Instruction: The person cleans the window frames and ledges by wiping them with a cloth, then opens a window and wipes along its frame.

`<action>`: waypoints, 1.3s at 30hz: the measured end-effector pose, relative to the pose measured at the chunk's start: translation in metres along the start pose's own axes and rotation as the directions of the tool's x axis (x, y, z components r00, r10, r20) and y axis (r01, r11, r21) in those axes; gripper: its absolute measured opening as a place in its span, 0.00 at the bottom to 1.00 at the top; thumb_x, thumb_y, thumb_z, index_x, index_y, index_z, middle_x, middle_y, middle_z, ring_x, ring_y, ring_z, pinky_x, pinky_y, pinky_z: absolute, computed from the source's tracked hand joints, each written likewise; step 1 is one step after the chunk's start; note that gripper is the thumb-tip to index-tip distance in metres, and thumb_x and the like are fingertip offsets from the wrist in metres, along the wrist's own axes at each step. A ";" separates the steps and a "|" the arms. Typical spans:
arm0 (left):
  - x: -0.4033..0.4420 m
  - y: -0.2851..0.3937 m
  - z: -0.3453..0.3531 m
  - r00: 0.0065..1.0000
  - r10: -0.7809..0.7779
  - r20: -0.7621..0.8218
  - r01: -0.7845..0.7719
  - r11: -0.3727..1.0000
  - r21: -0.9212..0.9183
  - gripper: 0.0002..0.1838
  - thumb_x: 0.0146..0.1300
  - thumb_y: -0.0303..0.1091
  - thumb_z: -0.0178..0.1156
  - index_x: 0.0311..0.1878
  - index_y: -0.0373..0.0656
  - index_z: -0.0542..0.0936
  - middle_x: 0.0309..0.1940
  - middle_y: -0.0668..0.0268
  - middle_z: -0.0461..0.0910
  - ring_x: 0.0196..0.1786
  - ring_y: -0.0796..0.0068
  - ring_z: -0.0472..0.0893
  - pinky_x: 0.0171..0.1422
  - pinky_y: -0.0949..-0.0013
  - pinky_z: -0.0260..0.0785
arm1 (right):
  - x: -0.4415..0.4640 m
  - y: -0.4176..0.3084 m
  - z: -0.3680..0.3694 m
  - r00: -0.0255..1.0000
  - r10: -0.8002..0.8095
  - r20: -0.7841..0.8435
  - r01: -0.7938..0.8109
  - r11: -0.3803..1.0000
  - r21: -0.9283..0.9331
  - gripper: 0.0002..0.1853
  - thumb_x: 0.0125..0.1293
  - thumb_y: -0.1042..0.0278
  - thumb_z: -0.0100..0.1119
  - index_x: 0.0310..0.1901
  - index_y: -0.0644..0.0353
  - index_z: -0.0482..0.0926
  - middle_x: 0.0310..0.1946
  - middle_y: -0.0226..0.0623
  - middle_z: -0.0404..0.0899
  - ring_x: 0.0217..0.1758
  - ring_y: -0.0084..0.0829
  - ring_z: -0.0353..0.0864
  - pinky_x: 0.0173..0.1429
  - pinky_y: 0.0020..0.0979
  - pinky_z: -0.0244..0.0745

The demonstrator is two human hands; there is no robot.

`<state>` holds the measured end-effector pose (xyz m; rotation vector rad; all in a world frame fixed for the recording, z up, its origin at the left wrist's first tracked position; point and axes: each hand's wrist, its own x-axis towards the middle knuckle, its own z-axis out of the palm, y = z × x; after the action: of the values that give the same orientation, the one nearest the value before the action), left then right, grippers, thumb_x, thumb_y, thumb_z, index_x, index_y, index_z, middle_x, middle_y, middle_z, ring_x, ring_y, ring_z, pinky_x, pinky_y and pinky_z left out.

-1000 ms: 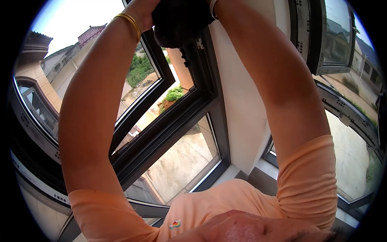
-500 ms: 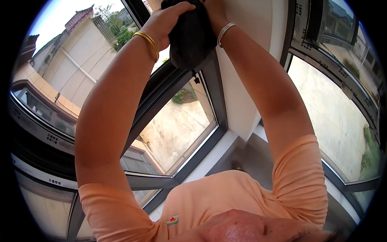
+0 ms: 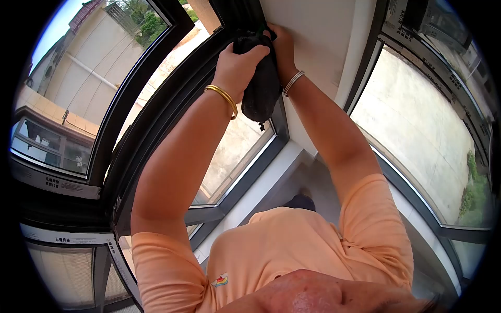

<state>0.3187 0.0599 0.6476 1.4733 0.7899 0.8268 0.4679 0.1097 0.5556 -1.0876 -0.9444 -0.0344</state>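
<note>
A soft black pouch [image 3: 260, 96] hangs lengthwise in front of the dark window frame, with a small cord toggle [image 3: 262, 125] at its lower end. My left hand [image 3: 236, 68] is wrapped round the pouch's left side, thumb across its upper part. On the pouch's right, my right hand [image 3: 282, 48] is closed at its upper end, beside the pale wall; some of its fingers are hidden. A gold bangle [image 3: 223, 98] circles my left wrist, and silver bangles [image 3: 294, 83] are on my right.
A dark-framed window sash [image 3: 130, 78] stands swung away from the window frame [image 3: 172, 99] on the left. Another large window [image 3: 417, 130] is to the right. The pale wall [image 3: 318, 41] lies between them, with a white ledge [image 3: 271, 177] below.
Both hands and the pouch now sit lower in view and slightly further right. My view has shifted, showing more of the window frame above and the gap beside the sash.
</note>
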 end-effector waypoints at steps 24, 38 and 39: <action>0.004 -0.375 -0.027 0.994 0.085 -0.065 -0.055 0.925 0.376 0.29 0.58 0.28 0.74 0.62 0.36 0.74 0.56 0.61 0.75 0.58 0.70 0.76 0.65 0.67 0.71 | -0.250 0.242 -0.010 0.932 0.354 -0.081 -0.357 0.934 -0.027 0.18 0.72 0.68 0.63 0.61 0.61 0.81 0.55 0.47 0.84 0.59 0.39 0.84 0.65 0.34 0.76; 0.036 -0.589 -0.061 1.000 -0.024 -0.001 0.022 0.875 0.484 0.29 0.57 0.34 0.74 0.60 0.37 0.76 0.56 0.57 0.74 0.59 0.62 0.77 0.67 0.63 0.68 | -0.413 0.424 0.015 0.841 0.484 -0.241 -0.510 0.858 -0.057 0.17 0.72 0.68 0.65 0.60 0.58 0.82 0.52 0.44 0.86 0.53 0.36 0.85 0.60 0.32 0.78; 0.039 -0.603 -0.062 0.999 -0.034 -0.003 0.031 0.875 0.484 0.29 0.57 0.34 0.74 0.60 0.37 0.76 0.56 0.57 0.74 0.59 0.62 0.77 0.67 0.63 0.68 | -0.422 0.434 0.015 0.837 0.491 -0.239 -0.518 0.853 -0.060 0.17 0.72 0.68 0.65 0.60 0.58 0.82 0.52 0.44 0.86 0.53 0.36 0.85 0.60 0.32 0.78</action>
<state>0.2809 0.1605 0.0502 1.8959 1.0681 0.6197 0.3913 0.1682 -0.0416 -1.3930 -0.4387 0.2253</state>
